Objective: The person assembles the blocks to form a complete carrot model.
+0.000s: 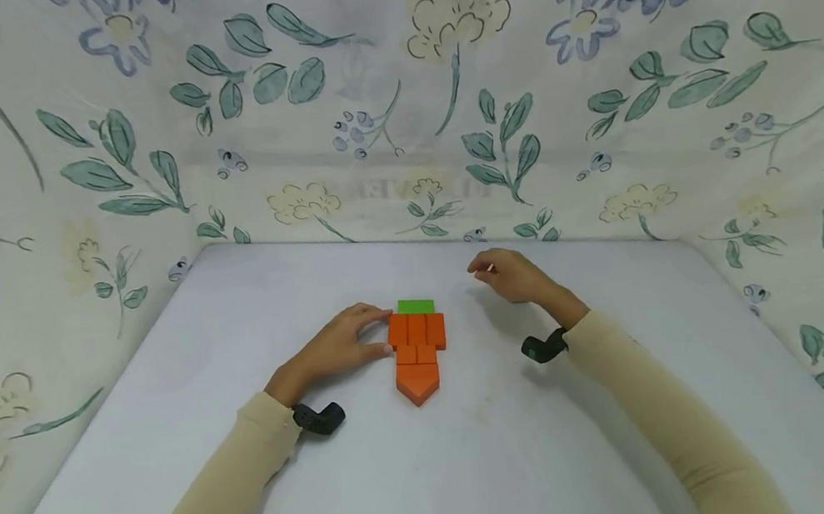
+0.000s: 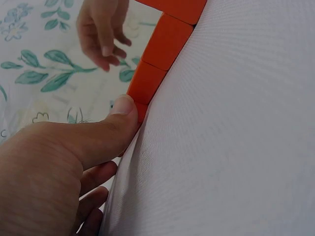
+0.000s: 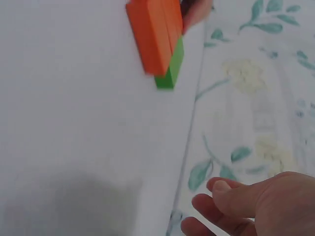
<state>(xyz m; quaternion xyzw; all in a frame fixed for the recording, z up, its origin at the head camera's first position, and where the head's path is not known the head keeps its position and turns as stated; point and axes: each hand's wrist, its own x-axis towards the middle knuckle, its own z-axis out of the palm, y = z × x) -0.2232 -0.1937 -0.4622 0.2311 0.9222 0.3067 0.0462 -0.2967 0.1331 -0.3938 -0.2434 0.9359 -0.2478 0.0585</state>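
Left hand [image 1: 338, 346] fingers pressing orange blocks [image 1: 417, 348], green block [image 1: 415, 306] atop, right hand [image 1: 512, 274] loosely spread above table [image 1: 236, 309]

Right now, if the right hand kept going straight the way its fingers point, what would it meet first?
The right hand points left, above the white table. Its line seems to pass just behind the flat green block topping the orange block carrot; depth is unclear, so it may graze the green block.
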